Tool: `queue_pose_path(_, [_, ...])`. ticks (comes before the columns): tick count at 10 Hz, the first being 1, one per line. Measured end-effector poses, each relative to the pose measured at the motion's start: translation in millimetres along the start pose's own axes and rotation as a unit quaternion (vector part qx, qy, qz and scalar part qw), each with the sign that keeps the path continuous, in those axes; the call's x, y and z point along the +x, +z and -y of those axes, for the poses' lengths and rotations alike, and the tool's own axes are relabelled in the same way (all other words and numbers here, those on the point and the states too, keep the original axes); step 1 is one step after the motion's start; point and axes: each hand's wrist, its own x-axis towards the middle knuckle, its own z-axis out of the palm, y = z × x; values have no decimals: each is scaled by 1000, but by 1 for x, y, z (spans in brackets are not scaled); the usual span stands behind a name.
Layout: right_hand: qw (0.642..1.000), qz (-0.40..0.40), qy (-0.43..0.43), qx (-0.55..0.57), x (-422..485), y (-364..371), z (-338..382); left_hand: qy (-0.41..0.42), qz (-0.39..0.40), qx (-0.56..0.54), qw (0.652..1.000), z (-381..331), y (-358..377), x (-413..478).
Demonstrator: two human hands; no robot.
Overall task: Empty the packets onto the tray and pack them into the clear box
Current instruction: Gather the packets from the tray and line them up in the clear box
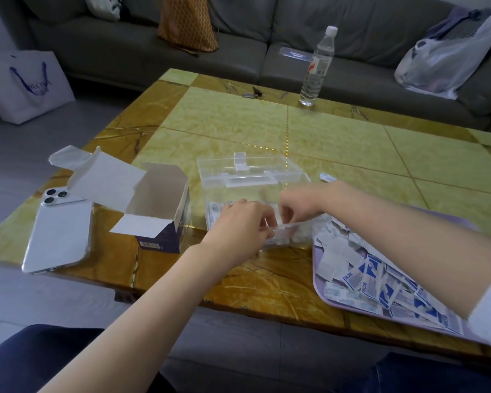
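A clear plastic box (238,177) stands open mid-table, its lid tipped back, with white packets lying inside. Both hands reach into it. My left hand (240,222) curls its fingers over the box's near wall among the packets. My right hand (298,201) hovers inside with fingers bent down, pinching small white packets. A lilac tray (335,300) at the right holds a heap of several white and blue packets (369,276); my right forearm crosses above it.
An opened white and navy carton (156,211) stands left of the clear box, a white phone (60,234) beyond it near the table's left edge. A water bottle (316,69) and keys (253,93) sit at the far side. Sofa behind, shopping bag on floor.
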Motion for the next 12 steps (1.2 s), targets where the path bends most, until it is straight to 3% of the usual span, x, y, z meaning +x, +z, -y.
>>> queue_pose_path(2, [994, 49, 95, 21, 9, 3, 7, -3, -1, -2, 1000, 0, 0, 1])
queue_pose_path(5, [981, 114, 147, -50, 3, -2, 23, -10, 5, 3, 1000, -1, 0, 2])
queue_pose_path(8, [986, 117, 114, 36, 9, 4, 16, -13, 10, 4, 1000, 0, 0, 2])
queue_pose_path(10, [965, 58, 149, 208, 3, 5, 21, -14, 10, 0, 1000, -1, 0, 0])
queue_pose_path(12, [974, 52, 201, 84, -5, 5, 30, -16, 10, 4, 1000, -1, 0, 1])
